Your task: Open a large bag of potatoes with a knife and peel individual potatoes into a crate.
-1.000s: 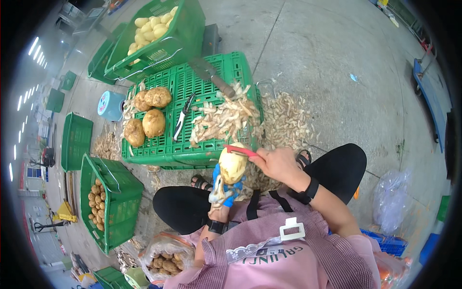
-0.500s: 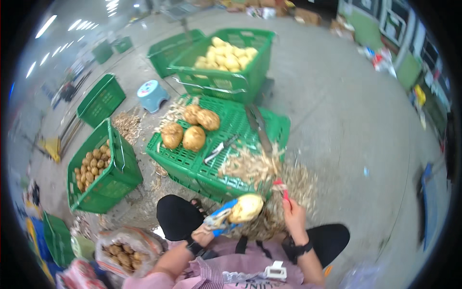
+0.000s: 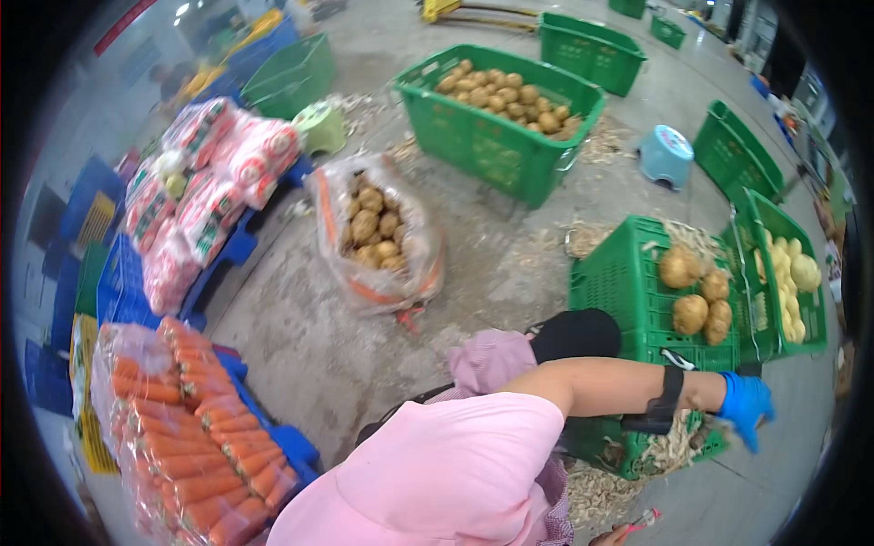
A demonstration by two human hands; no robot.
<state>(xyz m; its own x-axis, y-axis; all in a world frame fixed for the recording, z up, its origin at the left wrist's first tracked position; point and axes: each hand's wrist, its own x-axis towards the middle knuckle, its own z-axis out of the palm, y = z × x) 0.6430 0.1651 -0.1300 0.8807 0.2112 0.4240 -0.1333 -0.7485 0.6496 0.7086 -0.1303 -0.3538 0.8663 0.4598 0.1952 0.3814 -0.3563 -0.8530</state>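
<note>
My left hand, in a blue glove, reaches out past the upturned green crate, its fingers apart with nothing in them. At the bottom edge my right hand, mostly cut off, is closed on a red peeler. Several unpeeled potatoes sit on the upturned crate, beside a knife partly hidden by my forearm. Beyond stands a green crate of peeled potatoes. One larger-looking pale potato shows at its right side; I cannot tell whether it rests on the pile.
A green crate and a plastic sack hold unpeeled potatoes. Bagged carrots and pink-white bags lie on blue pallets at left. A blue stool stands farther back. Peelings litter the floor.
My view has swung left. My left hand has let go of the peeled potato and stretched out toward the crate of peeled ones. The peeler is still in my right hand.
</note>
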